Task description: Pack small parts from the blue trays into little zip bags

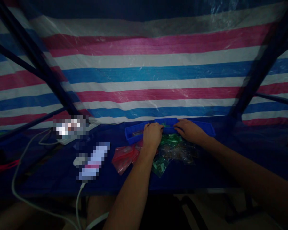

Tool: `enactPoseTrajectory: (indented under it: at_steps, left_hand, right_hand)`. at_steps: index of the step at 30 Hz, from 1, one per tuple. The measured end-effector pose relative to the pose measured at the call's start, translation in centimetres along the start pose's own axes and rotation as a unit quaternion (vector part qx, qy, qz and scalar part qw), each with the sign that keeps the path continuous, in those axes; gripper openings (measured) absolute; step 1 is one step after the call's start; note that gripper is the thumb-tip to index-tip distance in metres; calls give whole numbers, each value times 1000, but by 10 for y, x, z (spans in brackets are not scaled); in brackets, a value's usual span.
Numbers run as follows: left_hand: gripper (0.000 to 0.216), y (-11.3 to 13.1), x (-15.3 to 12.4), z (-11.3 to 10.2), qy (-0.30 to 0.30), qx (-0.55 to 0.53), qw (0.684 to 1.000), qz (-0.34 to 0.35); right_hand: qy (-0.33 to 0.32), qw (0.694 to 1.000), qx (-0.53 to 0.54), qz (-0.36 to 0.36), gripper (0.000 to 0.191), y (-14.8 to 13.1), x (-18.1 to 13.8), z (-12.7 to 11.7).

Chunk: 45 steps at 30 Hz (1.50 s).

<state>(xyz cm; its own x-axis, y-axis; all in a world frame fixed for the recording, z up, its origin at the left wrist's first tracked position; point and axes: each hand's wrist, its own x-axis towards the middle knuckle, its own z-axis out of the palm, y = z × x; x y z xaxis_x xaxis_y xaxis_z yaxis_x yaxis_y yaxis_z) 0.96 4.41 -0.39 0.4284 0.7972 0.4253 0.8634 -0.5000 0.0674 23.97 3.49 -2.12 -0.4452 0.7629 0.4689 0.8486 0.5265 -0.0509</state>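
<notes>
A small blue plastic bin [166, 121] stands in the middle of a row of bins, with something green inside it. At its left front side my left hand [152, 134] is closed, its curled fingers against the bin's edge. My right hand [190, 130] pinches the opposite side, thumb and fingers at the right corner. Just in front of the bin lie green plastic bags [171, 140] and clear plastic bags [179, 152] with small contents too dim to name. Red plastic bags [124, 157] lie left of my left forearm, and another green bag [160, 166] lies nearer.
Blue bins flank the middle one: a left bin [133, 135] and a right bin [208, 127]. On the left of the dark blue table [204, 179] are a blurred phone [94, 161], a white cable [79, 201] and a power strip [67, 139]. A striped sheet [148, 75] hangs behind.
</notes>
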Motion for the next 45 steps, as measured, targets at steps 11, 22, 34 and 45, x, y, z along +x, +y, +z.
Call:
enactPoseTrajectory:
  at_steps: [11, 22, 34, 45]
  left_hand:
    - [25, 2, -10, -10, -11, 3, 1000, 9]
    - [31, -7, 5, 1, 11, 3, 1000, 12]
    - [32, -6, 15, 3, 5, 42, 998, -36]
    - [29, -5, 7, -7, -21, 45, 999, 6]
  right_hand:
    - [-11, 1000, 23, -6, 29, 5, -9, -3]
    - [28, 998, -27, 39, 27, -1, 2, 0]
    - [29, 994, -91, 59, 25, -5, 10, 2]
    - [-3, 999, -36, 35, 27, -2, 3, -4]
